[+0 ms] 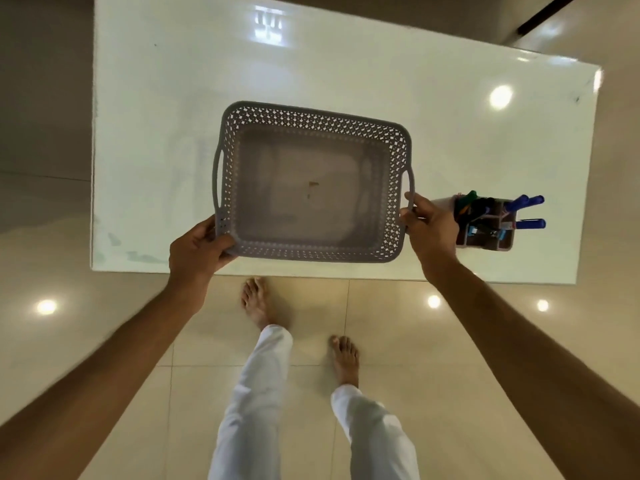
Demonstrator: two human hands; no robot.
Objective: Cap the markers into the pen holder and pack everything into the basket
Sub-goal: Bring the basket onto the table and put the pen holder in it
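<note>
A grey perforated plastic basket (313, 114) with two side handles is over the white table, near its front edge, and nothing lies inside it. My left hand (197, 251) grips the basket's near left corner, thumb over the rim. My right hand (429, 225) grips the right side at the handle. To the right of the basket stands a pink pen holder (485, 242) with several compartments, holding blue, black and green capped markers (526, 223). My right hand partly hides the holder's left side.
The glossy white table (346, 71) stretches far behind the basket, with its front edge just beyond my hands. Below it are beige floor tiles, my bare feet (258, 303) and white trousers.
</note>
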